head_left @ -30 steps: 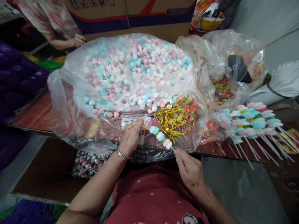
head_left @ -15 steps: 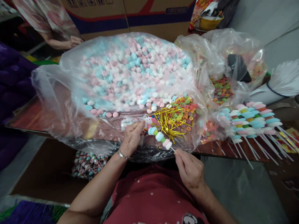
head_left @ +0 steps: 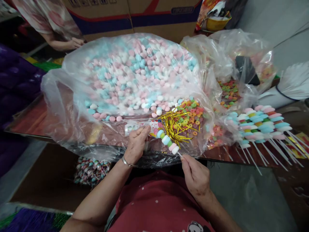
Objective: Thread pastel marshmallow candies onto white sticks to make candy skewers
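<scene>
My right hand point(head_left: 196, 174) is closed on the white stick of a candy skewer point(head_left: 166, 140), which slants up and left over the table edge. Pink, white, blue and green sweets are threaded on it. At the skewer's far end, my left hand point(head_left: 138, 143) is closed on a printed clear wrapper point(head_left: 137, 126). Just beyond the skewer lie gold twist ties point(head_left: 174, 129) beside ring candies point(head_left: 190, 114). Behind them a big clear plastic bag point(head_left: 72, 74) holds pink, white and blue marshmallows point(head_left: 138, 64).
Finished skewers point(head_left: 260, 122) are stacked at the right, near a container of white sticks point(head_left: 285, 93). A cardboard box point(head_left: 41, 180) with wrapped sweets stands below left. Across the table is another person's hand point(head_left: 76, 43).
The skewer has shifted slightly right and its far end now sits against the printed wrapper. More of the wrapper shows beside my left hand. The bag's left edge has moved inward.
</scene>
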Available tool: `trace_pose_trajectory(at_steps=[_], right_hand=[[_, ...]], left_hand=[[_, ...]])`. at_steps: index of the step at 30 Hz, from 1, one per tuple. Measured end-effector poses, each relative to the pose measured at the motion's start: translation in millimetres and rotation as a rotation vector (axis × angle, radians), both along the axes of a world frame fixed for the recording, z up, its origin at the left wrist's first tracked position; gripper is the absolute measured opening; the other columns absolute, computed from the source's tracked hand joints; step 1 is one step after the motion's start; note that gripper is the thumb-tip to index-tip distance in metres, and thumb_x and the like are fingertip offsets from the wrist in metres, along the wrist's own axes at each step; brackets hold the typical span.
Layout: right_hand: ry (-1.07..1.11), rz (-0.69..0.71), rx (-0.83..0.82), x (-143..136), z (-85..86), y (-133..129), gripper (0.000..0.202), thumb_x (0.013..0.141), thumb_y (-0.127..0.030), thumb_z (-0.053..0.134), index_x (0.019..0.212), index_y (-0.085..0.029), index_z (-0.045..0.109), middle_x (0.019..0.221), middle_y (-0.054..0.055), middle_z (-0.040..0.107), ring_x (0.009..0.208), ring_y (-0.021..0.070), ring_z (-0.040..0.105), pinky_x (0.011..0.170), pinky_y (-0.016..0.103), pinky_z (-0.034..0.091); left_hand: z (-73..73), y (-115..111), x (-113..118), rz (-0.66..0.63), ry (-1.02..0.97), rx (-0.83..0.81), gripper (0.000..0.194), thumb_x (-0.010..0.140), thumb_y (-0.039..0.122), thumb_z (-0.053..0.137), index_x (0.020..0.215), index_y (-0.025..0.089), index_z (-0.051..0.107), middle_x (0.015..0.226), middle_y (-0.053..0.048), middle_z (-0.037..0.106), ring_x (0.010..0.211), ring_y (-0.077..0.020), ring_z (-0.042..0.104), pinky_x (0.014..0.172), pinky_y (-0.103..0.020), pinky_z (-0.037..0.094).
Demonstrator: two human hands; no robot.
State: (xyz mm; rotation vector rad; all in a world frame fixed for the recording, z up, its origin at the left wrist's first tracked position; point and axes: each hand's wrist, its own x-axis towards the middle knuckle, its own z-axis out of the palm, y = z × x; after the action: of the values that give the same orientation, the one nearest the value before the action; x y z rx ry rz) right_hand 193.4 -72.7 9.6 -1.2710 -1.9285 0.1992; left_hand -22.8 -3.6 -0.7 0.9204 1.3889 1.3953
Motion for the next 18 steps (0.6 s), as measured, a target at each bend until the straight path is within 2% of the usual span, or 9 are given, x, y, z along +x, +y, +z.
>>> trace_pose_trajectory(at_steps=[5,10,13,18], right_hand=[[0.123,0.081,-0.208,-5,-1.5,-4,0.020,0.097,-0.020,0.046,0.093,-0.017,0.066,0.067,0.001,0.067,0.054,0.0102,0.060,0.055,0.019,0.047],[0.203,0.136,-0.361,-10,-1.9,-6,0.021,0.097,-0.022,0.046,0.087,-0.017,0.064,0.063,-0.002,0.058,0.052,0.0084,0.053,0.054,0.018,0.043],[0.219,0.152,-0.410,-11,-0.8,-6,0.024,0.097,-0.023,0.045,0.083,-0.017,0.064,0.062,-0.003,0.054,0.052,0.0079,0.050,0.053,0.017,0.041],[0.246,0.159,-0.496,-15,-2.3,-7,0.026,0.097,-0.026,0.045,0.081,-0.017,0.063,0.062,-0.003,0.052,0.052,0.0076,0.048,0.053,0.016,0.040]], left_hand=[[3.4,0,4,-0.010,-0.079,0.028,0.049,0.075,0.044,0.074,0.044,0.018,0.048,0.046,0.005,0.042,0.049,-0.0091,0.037,0.052,-0.024,0.035],[9.0,0,5,0.096,-0.084,0.099,0.043,0.069,0.040,0.080,0.045,0.016,0.054,0.048,0.005,0.045,0.050,-0.0080,0.037,0.051,-0.023,0.032],[16.3,0,10,0.096,-0.214,0.098,0.040,0.062,0.037,0.085,0.046,0.016,0.055,0.049,0.005,0.047,0.050,-0.0073,0.039,0.051,-0.022,0.034],[28.8,1,21,0.078,-0.475,0.106,0.042,0.053,0.024,0.090,0.048,0.015,0.050,0.054,0.004,0.056,0.056,-0.0076,0.054,0.059,-0.019,0.045]])
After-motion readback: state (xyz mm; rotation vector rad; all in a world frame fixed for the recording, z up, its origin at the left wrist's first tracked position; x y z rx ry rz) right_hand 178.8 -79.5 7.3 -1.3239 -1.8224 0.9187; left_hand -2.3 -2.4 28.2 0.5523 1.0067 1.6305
